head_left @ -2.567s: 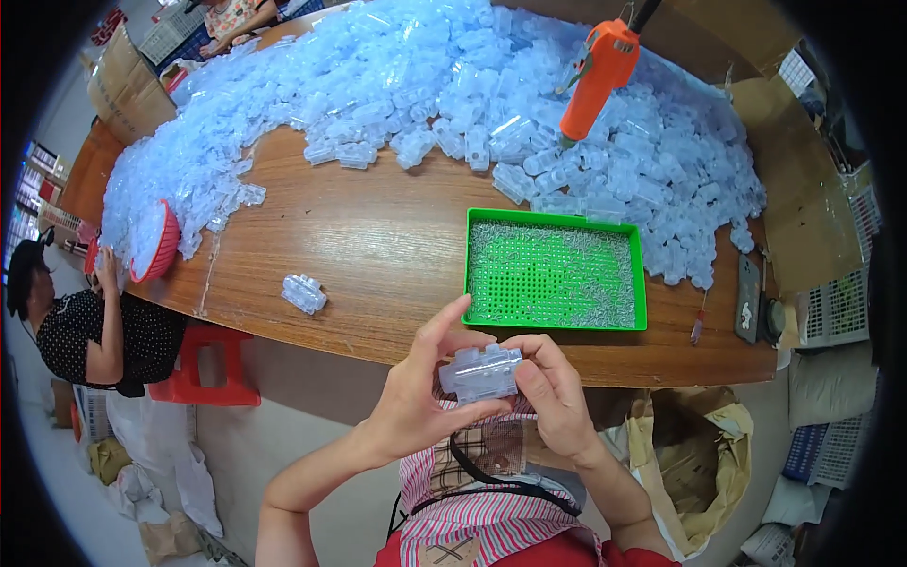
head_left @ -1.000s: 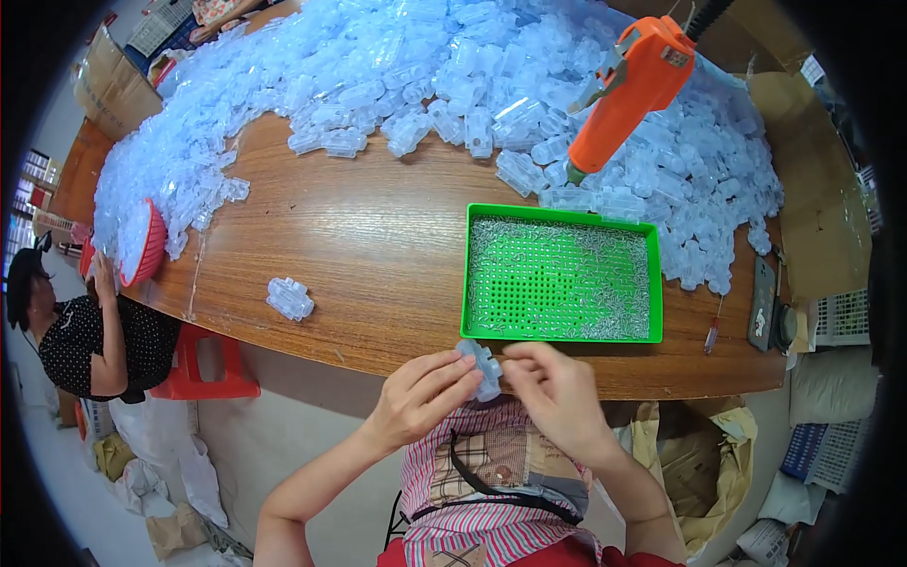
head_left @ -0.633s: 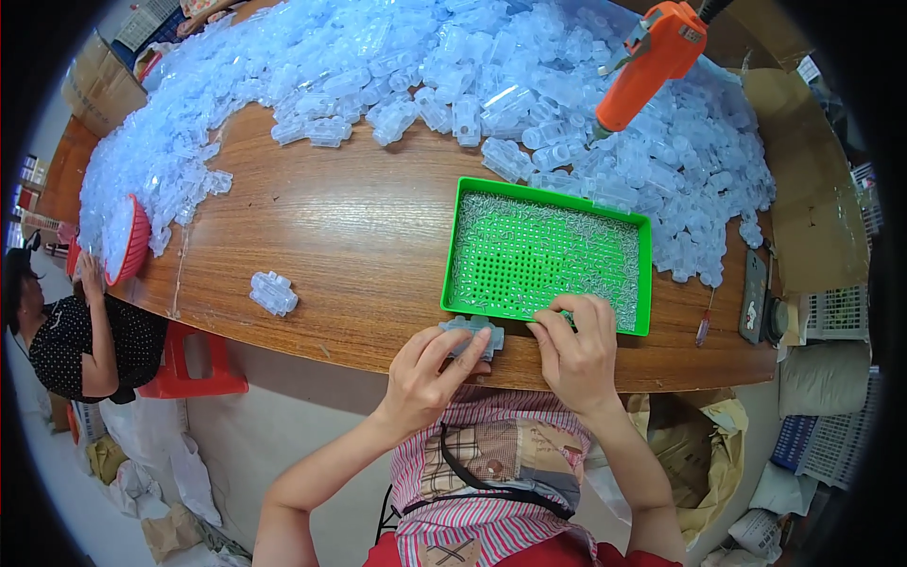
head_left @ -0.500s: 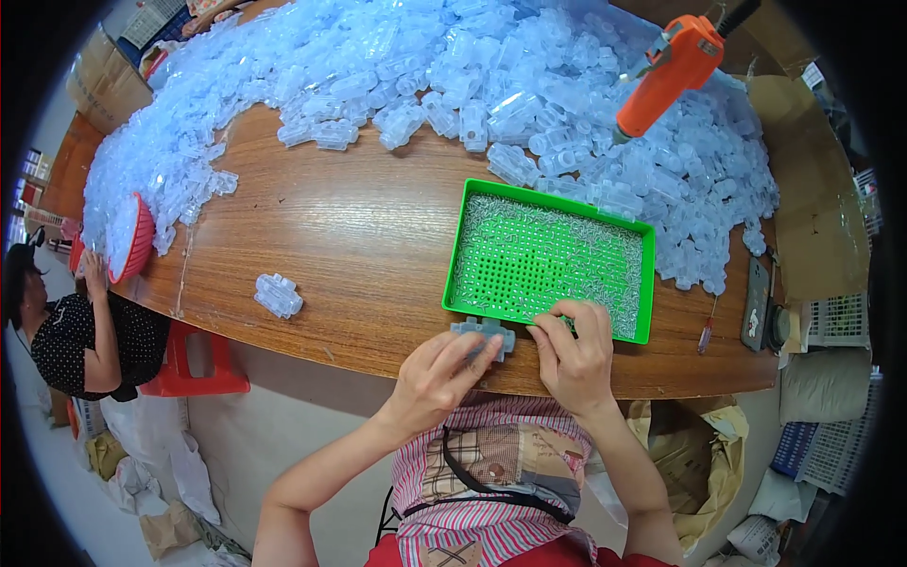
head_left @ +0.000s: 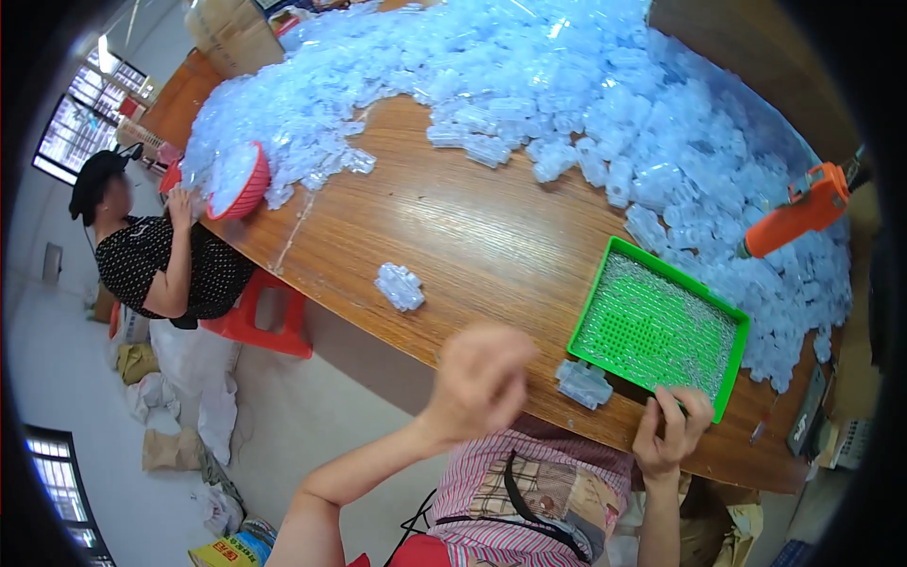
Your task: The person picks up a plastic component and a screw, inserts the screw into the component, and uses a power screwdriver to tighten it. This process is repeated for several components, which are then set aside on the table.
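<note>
My left hand (head_left: 482, 383) is raised over the table's front edge, its fingers curled and smeared by motion, so I cannot see whether it holds anything. My right hand (head_left: 673, 425) is at the near edge of a green tray (head_left: 588, 300) of small silvery screws. Its thumb and fingers are bent together; anything between them is too small to make out. Between my hands, a clear plastic housing (head_left: 584, 383) lies against the tray's near left corner. A second clear plastic housing (head_left: 400, 286) lies farther left on the wooden table (head_left: 482, 250).
A large heap of clear plastic parts (head_left: 529, 85) covers the table's far side. An orange electric screwdriver (head_left: 798, 215) hangs at the right. A red basket (head_left: 248, 186) stands at the far left, where another person (head_left: 156, 246) sits by a red stool (head_left: 274, 317).
My view has swung left, shifting the scene rightward. My left hand has let go of the housing by the tray and lifted away leftward. My right hand stays near the tray's edge.
</note>
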`<state>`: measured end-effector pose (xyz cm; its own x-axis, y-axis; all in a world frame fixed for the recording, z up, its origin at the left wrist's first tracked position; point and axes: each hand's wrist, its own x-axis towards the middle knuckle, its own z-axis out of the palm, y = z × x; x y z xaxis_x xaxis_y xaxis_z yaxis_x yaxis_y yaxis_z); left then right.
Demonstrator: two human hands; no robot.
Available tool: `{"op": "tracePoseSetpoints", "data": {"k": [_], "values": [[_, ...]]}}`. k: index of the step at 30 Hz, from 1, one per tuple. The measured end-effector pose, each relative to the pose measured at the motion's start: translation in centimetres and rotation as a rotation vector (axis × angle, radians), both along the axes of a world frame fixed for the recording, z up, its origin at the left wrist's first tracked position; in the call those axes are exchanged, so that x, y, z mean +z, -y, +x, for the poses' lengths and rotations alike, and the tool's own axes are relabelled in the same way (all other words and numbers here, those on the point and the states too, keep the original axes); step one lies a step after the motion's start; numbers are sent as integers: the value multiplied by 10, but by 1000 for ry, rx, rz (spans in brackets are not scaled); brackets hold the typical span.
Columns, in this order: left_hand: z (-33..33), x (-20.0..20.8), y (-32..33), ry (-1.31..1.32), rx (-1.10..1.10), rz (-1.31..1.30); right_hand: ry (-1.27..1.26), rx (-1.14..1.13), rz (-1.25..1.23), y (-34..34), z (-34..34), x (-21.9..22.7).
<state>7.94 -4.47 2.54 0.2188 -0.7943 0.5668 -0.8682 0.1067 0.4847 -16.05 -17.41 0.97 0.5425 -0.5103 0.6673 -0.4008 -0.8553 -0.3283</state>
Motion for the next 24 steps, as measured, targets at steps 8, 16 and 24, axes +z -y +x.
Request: {"op": "tracePoseSetpoints", "data": {"k": [8, 16, 24], "values": [[83, 21, -37, -110, 706, 454, 68, 33, 10, -8, 0, 12], [33, 21, -15, -274, 275, 13, 171, 298, 87, -21, 24, 35], [-54, 25, 7, -178, -97, -27, 438, 263, 1119, -56, 44, 38]]}}
